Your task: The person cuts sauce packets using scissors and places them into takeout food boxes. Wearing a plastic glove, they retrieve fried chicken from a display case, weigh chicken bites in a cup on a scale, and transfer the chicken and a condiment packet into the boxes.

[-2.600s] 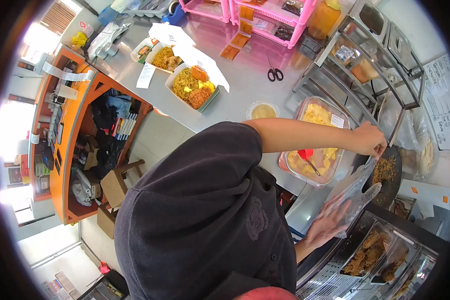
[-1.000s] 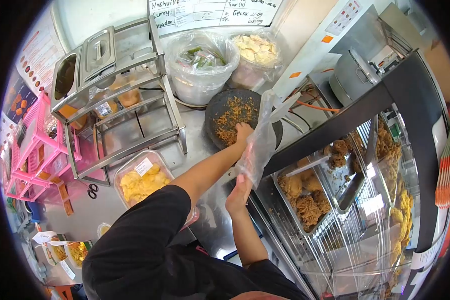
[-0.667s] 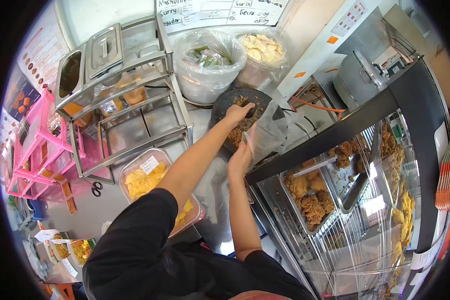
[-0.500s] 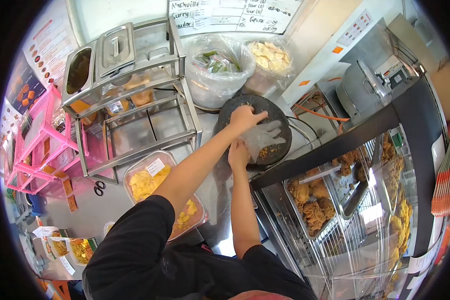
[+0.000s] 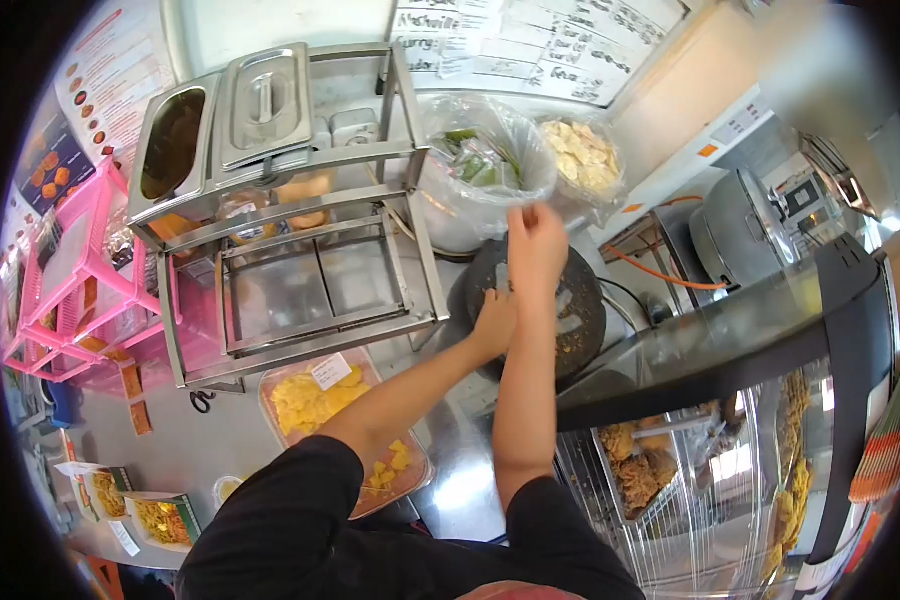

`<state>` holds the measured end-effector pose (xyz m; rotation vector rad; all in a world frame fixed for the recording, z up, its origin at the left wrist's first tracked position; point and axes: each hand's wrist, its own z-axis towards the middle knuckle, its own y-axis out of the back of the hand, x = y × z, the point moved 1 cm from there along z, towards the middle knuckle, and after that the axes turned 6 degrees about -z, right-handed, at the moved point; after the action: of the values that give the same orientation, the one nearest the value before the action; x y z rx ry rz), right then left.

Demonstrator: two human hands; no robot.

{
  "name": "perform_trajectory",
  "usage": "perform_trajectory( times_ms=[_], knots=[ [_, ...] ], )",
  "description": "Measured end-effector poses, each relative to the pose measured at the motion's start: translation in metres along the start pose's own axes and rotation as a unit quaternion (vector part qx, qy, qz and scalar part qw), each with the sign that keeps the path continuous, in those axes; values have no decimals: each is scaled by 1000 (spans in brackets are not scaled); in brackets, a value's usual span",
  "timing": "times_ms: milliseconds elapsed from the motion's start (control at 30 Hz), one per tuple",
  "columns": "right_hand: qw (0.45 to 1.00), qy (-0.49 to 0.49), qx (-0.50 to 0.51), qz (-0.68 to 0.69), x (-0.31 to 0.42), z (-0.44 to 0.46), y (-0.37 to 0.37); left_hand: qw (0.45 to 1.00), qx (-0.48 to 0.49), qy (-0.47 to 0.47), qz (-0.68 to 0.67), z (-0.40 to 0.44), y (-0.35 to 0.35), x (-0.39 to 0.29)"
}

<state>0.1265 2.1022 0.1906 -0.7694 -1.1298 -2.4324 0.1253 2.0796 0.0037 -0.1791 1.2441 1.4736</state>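
Note:
A dark round stone mortar (image 5: 586, 352) with orange-brown bits in it lies under both of my hands. My left hand (image 5: 495, 318) is over its left side, fingers bent and closed at a clear plastic glove (image 5: 568, 318), which shows partly behind my right forearm. My right hand (image 5: 537, 245) is raised above the mortar's far edge, in front of the bagged tub, with its fingers curled together. What those fingers hold, if anything, is hidden. Beyond it, the plastic-lined tub (image 5: 450, 215) holds green leaves in bags. Beside that is a bag of pale yellow chips (image 5: 580, 160).
A metal rack (image 5: 300, 365) with lidded pans stands at left, beside pink baskets (image 5: 90, 270). A tub of yellow food (image 5: 315, 400) sits below my left forearm. A glass display case (image 5: 710, 470) with fried chicken borders the right. Scissors (image 5: 202, 401) lie on the counter.
My right hand has moved up and away from the glove, crossing past my left hand. My left hand has come back lower and to the left on the mortar. The camera view has shifted slightly.

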Motion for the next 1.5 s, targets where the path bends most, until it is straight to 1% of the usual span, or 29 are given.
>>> perform_trajectory(
  times_ms=[100, 133, 200, 233, 300, 400, 433, 500, 533, 600, 633, 700, 733, 800, 833, 867, 900, 933, 967, 1033, 1133, 1167, 1233, 1300, 1333, 1367, 1400, 1467, 1500],
  knots=[
    [990, 106, 72, -65, 10, 79, -83, 993, -103, -49, 7, -10, 16, -22],
    [975, 133, 125, -126, 2, 98, -117, 989, -129, -66, 13, -15, 17, -27],
    [925, 188, 221, -246, -26, 126, -174, 991, -15, 16, 136, -26, 28, -44],
    [921, 201, 245, -225, -34, 127, -182, 978, 42, 58, 195, -34, 35, -52],
    [911, 229, 291, -183, -41, 131, -191, 976, -6, 1, 218, -59, 49, -63],
    [888, 194, 363, -203, -28, 137, -201, 974, 131, 130, 127, -77, 82, -78],
    [885, 219, 345, -223, -33, 139, -209, 967, 173, 156, 100, -79, 98, -85],
    [921, 217, 282, -159, -34, 138, -204, 945, 256, 201, 43, -79, 130, -92],
    [936, 215, 246, -127, -35, 140, -198, 958, 211, 193, 29, -87, 126, -86],
    [967, 144, 211, -4, -39, 145, -184, 977, 123, 173, 2, -100, 119, -76],
    [974, 108, 192, 60, -41, 146, -174, 982, 102, 155, -19, -106, 121, -80],
    [946, -3, 195, 259, -45, 149, -146, 989, 56, 125, -64, -117, 128, -92],
    [912, -61, 198, 354, -43, 143, -128, 988, 69, 104, -86, -123, 133, -98],
    [887, -108, 125, 430, -28, 119, -78, 985, 86, 75, -132, -136, 148, -105],
    [869, -85, 125, 470, -13, 102, -50, 973, 64, 70, -210, -146, 157, -111],
    [848, -69, 129, 509, 3, 77, -24, 971, 29, 67, -227, -156, 177, -123],
    [856, -80, 129, 494, 26, 46, 7, 968, -4, 64, -243, -168, 200, -139],
    [864, -85, 128, 480, 49, 19, 35, 972, -70, 80, -208, -181, 218, -148],
    [843, -66, 186, 501, 65, -6, 52, 972, -133, 97, -169, -195, 236, -158],
    [786, -29, 295, 542, 90, -54, 73, 952, -235, 119, -158, -222, 276, -177],
    [697, 2, 458, 551, 122, -118, 75, 938, -264, 125, -184, -263, 305, -187],
    [677, 6, 491, 548, 134, -139, 73, 931, -280, 117, -204, -274, 311, -196],
    [629, 16, 561, 538, 157, -186, 69, 923, -246, 167, -245, -306, 320, -203],
    [618, -22, 563, 548, 179, -235, 61, 900, -229, 208, -308, -347, 329, -211],
    [617, -46, 559, 553, 188, -259, 57, 893, -244, 234, -298, -370, 333, -217],
    [607, -70, 587, 532, 192, -281, 49, 885, -253, 258, -292, -394, 336, -223],
    [679, -26, 532, 505, 210, -309, 53, 877, -261, 279, -290, -419, 337, -229],
    [806, 70, 397, 434, 252, -368, 69, 882, -311, 289, -203, -471, 343, -239],
    [824, 244, 319, 399, 256, -390, 60, 879, -332, 297, -173, -499, 347, -246]
  ],
)
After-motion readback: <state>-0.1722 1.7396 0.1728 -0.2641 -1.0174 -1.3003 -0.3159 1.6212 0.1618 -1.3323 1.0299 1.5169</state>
